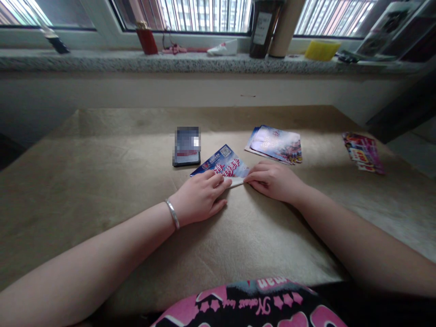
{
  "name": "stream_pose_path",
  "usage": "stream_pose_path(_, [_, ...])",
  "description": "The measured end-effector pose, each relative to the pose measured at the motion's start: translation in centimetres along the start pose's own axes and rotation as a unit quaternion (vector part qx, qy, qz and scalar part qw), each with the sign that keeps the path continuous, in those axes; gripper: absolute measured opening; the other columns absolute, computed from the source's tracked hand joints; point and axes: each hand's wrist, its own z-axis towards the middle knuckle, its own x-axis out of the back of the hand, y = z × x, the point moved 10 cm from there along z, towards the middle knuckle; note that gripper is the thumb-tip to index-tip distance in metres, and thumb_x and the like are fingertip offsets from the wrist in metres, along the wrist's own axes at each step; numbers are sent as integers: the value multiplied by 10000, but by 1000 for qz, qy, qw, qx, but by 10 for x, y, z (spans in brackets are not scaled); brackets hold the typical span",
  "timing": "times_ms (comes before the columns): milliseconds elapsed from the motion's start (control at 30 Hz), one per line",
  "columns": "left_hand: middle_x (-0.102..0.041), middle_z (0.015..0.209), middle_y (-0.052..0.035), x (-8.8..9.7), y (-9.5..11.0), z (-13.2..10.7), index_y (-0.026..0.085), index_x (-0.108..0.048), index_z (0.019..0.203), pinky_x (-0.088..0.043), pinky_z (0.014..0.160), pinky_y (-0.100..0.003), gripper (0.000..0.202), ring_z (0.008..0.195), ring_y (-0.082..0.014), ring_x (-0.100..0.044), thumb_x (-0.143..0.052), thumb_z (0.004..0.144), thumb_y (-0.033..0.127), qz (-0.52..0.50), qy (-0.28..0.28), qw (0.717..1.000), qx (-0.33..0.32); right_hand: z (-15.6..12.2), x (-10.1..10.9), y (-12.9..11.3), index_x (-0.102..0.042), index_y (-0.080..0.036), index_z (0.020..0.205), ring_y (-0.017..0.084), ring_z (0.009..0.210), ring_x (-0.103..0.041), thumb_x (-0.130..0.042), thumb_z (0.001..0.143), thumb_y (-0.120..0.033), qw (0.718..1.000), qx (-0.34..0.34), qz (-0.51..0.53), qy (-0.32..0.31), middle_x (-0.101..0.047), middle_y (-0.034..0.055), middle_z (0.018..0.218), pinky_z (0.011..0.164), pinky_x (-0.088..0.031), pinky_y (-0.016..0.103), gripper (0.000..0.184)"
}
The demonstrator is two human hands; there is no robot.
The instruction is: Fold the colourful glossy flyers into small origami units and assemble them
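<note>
A blue printed leaflet [223,161] with red-and-white lettering and a QR code lies on the table, folded into a roughly triangular shape. A strip of its white underside shows along the near edge. My left hand [200,195], with a silver bangle at the wrist, rests on the leaflet's near left part, fingers laid over it and thumb apart on the tabletop. At the right corner, my right hand [272,179] has its fingertips closed together on the leaflet's edge. The part of the leaflet under my left fingers is hidden.
A dark rectangular object [186,146], its face blurred, lies behind the leaflet. A stack of printed sheets [277,143] is behind my right hand; pink-red printed papers [364,153] lie far right. The stone windowsill [190,63] holds a red bottle [147,41] and a yellow container [322,50].
</note>
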Motion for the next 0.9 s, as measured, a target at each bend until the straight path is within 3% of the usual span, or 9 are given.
stream_pose_path(200, [-569,1101,-92,3,3,-1,195,-473,1282,-424,877,-352,413,993,-231,-486,-419,922,391,-2,14,1000,-13,-1,-1,-4,-724,-231,904,161,775,-590,-522,863,-211,1000,13,-28,-6,-678,44,850,656,-421,272,207])
stream_pose_path(900, [-555,1091,-97,2,5,-2,220,-500,1273,-421,897,-373,387,1009,-241,-478,-410,928,373,5,18,1000,-17,-1,-7,-1,-719,-204,895,158,811,-581,-510,878,-225,1000,2,-8,-13,-677,63,907,705,-445,277,210])
